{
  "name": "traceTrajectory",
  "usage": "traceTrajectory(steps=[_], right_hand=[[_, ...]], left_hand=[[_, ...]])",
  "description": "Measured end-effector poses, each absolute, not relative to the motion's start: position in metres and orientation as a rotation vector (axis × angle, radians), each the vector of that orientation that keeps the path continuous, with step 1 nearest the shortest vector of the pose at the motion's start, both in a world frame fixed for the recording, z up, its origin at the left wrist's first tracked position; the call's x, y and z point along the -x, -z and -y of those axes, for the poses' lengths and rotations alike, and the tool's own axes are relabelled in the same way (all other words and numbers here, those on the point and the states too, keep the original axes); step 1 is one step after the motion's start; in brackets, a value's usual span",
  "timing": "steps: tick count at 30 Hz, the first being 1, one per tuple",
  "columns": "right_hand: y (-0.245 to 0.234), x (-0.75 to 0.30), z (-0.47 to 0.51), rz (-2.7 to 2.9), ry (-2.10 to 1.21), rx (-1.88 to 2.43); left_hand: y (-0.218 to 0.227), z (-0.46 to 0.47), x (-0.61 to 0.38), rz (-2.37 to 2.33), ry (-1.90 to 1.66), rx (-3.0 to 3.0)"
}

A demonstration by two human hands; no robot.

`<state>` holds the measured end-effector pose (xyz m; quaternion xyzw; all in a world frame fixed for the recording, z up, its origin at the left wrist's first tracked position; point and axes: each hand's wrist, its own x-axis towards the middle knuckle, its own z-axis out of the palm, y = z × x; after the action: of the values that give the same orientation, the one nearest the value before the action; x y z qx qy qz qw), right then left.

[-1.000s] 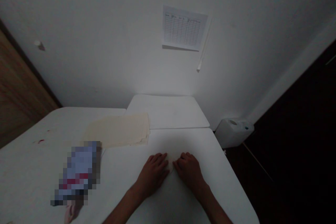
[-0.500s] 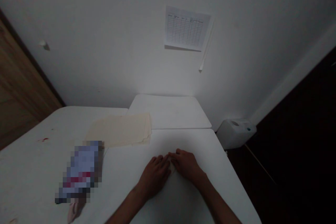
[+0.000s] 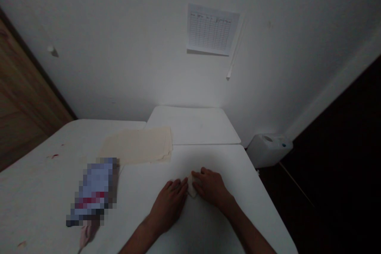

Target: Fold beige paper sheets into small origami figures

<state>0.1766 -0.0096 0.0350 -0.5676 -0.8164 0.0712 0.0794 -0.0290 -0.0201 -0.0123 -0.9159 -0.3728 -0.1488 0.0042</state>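
A small pale piece, apparently folded paper or cloth (image 3: pixel 192 187), lies on the white tabletop (image 3: pixel 205 226) between my two hands. My left hand (image 3: pixel 171 202) rests flat at its left edge, fingers stretched forward with the tips by the piece. From the right, my right hand (image 3: pixel 210 186) presses on it with bent index finger and thumb, which cover its right edge. Beyond my left hand is a stack of thin cream sheets (image 3: pixel 138 145), their edges slightly uneven.
A blurred-out blue and red object (image 3: pixel 93 190) with a pinkish cloth end (image 3: pixel 85 235) lies on the left table. A printed chart (image 3: pixel 210 29) hangs on the wall. Beside the table's right edge stands a white plastic container (image 3: pixel 268 151); wooden boards (image 3: pixel 26 95) are far left.
My left hand has drawn back a little to the left, uncovering more of the small pale piece. My right hand stays nearly in place on it.
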Motion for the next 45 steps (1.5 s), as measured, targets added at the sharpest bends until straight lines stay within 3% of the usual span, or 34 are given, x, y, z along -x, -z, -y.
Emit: traceTrajectory(steps=[19, 45], right_hand=[[-0.027, -0.162, 0.01, 2.332, -0.197, 1.799], [-0.024, -0.19, 0.006, 2.316, -0.501, 1.644]], left_hand=[[-0.001, 0.037, 0.037, 1.201, 0.462, 2.837], [0.01, 0.025, 0.028, 1.223, 0.518, 2.731]])
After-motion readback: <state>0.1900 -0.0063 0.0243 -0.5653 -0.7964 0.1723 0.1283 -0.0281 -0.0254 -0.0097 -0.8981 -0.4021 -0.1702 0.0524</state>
